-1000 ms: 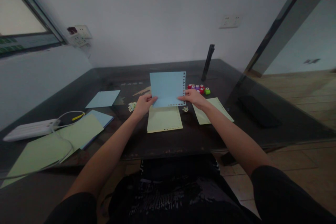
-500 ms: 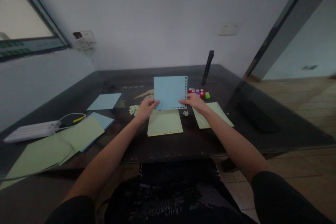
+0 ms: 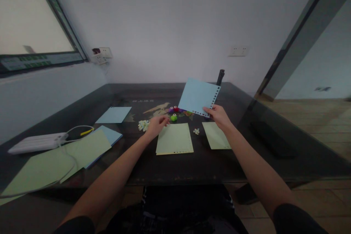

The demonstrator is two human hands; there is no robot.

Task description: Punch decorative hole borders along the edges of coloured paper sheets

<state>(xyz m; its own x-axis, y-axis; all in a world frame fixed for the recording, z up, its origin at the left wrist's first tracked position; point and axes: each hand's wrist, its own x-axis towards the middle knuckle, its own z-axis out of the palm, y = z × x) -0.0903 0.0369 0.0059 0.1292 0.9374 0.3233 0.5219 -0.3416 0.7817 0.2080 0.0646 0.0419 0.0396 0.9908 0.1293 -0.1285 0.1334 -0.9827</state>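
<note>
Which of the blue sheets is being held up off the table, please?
The blue sheet gripped by the right hand; the other blue sheets lie on the table to the left.

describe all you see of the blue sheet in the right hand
The blue sheet is pale, squarish and apparently paper or thin card. Small punched shapes line its right and lower edges. It looks flat, tilted above the table, gripped near its lower right corner by the right hand.
</note>
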